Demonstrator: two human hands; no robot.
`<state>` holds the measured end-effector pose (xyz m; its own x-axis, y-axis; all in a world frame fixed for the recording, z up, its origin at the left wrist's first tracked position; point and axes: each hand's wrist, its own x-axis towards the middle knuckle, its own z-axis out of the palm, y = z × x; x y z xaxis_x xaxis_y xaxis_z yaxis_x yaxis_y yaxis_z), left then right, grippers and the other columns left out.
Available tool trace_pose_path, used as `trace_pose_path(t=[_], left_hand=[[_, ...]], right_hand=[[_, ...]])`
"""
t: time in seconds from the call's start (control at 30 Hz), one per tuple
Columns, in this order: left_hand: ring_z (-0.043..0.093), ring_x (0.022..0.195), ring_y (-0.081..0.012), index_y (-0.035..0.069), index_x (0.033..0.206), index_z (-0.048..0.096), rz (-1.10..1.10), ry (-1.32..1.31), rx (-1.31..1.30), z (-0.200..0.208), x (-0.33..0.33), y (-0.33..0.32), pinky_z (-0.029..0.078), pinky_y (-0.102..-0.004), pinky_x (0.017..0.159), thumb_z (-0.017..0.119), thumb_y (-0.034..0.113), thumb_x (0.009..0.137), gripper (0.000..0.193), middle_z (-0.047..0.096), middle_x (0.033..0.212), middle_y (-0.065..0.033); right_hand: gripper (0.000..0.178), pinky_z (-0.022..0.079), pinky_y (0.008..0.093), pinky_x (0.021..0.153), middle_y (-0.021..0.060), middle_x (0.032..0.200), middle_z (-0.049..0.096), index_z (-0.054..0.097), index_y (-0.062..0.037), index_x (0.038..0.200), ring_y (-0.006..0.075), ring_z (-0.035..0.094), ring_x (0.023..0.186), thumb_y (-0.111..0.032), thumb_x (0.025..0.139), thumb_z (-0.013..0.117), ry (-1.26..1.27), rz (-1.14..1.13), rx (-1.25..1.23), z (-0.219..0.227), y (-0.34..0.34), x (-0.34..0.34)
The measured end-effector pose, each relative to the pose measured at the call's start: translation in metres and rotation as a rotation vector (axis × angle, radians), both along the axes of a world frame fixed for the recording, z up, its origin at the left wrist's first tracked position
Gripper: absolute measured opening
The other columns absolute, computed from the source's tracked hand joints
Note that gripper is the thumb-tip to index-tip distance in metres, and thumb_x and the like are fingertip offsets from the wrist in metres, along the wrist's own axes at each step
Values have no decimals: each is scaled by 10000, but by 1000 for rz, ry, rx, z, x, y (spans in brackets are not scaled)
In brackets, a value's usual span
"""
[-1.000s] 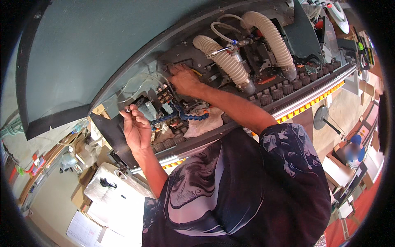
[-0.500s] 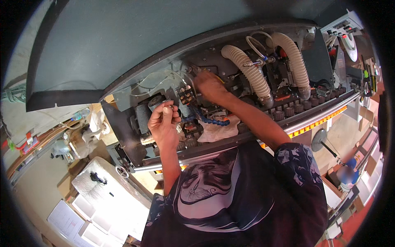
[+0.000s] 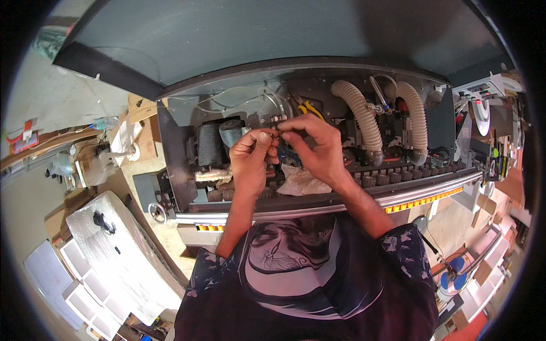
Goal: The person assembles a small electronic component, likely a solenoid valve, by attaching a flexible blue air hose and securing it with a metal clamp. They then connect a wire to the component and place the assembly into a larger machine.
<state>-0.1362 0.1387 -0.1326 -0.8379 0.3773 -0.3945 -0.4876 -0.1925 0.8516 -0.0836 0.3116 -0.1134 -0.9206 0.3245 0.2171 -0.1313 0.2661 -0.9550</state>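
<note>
"Where are my hands?"

"Both of your hands are raised over the open bay of the long dark-grey metal machine (image 3: 187, 200), your left hand (image 3: 250, 163) and your right hand (image 3: 319, 152) meeting fingertip to fingertip."

"And my fingers?"

"On your left, the thumb and forefinger are pinched together on a tiny dark piece (image 3: 278, 130); on your right, thumb and forefinger close on it from the other side. The piece is mostly covered by your fingertips, so I can't fairly say what it is."

"What lies around them?"

"Left of your left hand stand two rough grey cylinders (image 3: 209, 145), with a shaggy cream-coloured roll (image 3: 214, 175) below them. Just beyond your fingertips, thin clear plastic tubing (image 3: 227, 104) loops along the back of the bay, and a hand tool with yellow handles (image 3: 311, 109) lies behind your right hand. A crumpled whitish cloth (image 3: 302, 182) rests beneath your right wrist."

"Further right?"

"Two ribbed beige hoses (image 3: 359, 116) curve down into the bay, well apart from your fingers. A row of black ridged knobs (image 3: 396, 177) runs along its front, above a yellow-orange segmented strip (image 3: 424, 200)."
</note>
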Motion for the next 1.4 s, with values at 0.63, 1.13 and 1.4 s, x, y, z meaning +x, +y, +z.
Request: trace_pose_path(t=[0.63, 1.13, 1.4], left_hand=[[737, 842, -118, -27, 1236, 759, 136, 295, -71, 66, 189, -101, 629, -269, 732, 704, 122, 1061, 236, 780, 1013, -89], [735, 797, -125, -33, 1167, 784, 129, 719, -395, 97, 204, -147, 611, -269, 699, 726, 39, 1022, 172, 753, 965, -85], [703, 779, -101, -38, 1196, 725, 126, 517, -229, 90, 183, -153, 603, -265, 706, 729, 64, 1034, 191, 767, 965, -77]], right_hand=[[178, 607, 329, 788, 136, 1077, 792, 762, -16, 1129, 206, 771, 902, -30, 953, 745, 12, 107, -79, 39, -104, 162], [214, 591, 323, 756, 122, 1018, 791, 794, -31, 1110, 215, 754, 870, 47, 915, 756, 195, 25, 123, 73, -165, 185], [244, 598, 344, 710, 131, 972, 771, 774, -30, 1088, 256, 753, 842, 95, 885, 725, 271, -13, 198, 61, -176, 163]])
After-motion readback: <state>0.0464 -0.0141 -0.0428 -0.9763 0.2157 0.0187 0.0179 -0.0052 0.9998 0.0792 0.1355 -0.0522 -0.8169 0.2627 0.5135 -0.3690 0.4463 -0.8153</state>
